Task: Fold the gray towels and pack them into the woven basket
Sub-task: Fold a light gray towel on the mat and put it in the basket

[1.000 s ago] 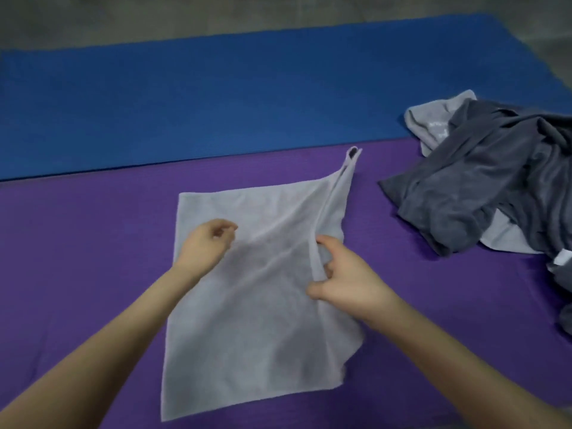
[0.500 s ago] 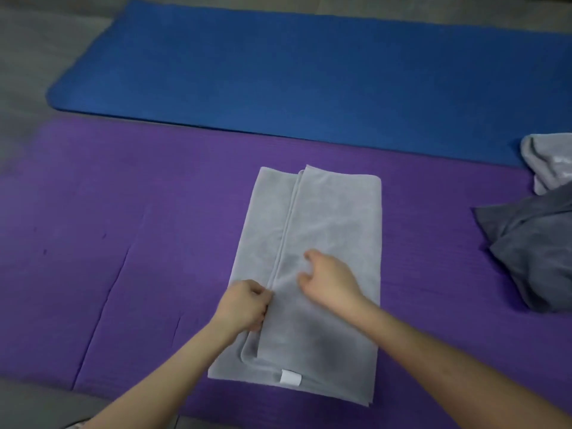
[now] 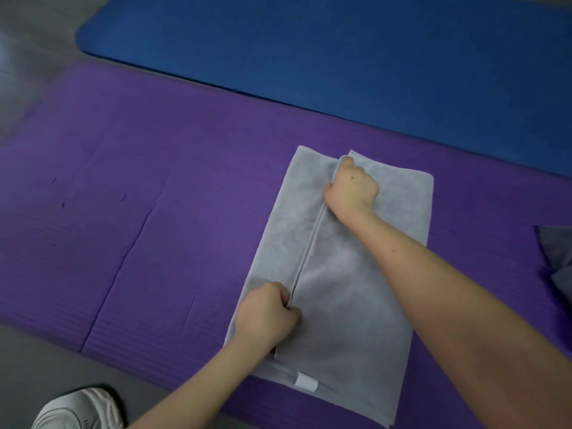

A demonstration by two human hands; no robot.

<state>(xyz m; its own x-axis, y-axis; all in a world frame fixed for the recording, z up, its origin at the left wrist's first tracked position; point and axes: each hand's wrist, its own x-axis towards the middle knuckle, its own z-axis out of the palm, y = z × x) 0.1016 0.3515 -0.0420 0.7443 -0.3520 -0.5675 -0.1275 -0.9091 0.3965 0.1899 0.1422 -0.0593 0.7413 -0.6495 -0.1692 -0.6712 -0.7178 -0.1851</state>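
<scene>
- A light gray towel (image 3: 349, 274), folded lengthwise, lies flat on a purple mat (image 3: 123, 212).
- The left hand (image 3: 266, 317) pinches the folded edge near its close end.
- The right hand (image 3: 351, 188) grips the same edge at the far end.
- A dark gray towel (image 3: 557, 258) lies at the right border.
- A blue mat (image 3: 340, 51) lies beyond.

Light is dim, even and diffuse; its source is not determinable. Faint, soft shadows lie on the gray towel (image 3: 349, 305) beside the left hand (image 3: 266, 317). The floor (image 3: 28, 51) at upper left is smeared with blur. The blue mat (image 3: 309, 51) edge bows slightly, consistent with wide-angle distortion.
</scene>
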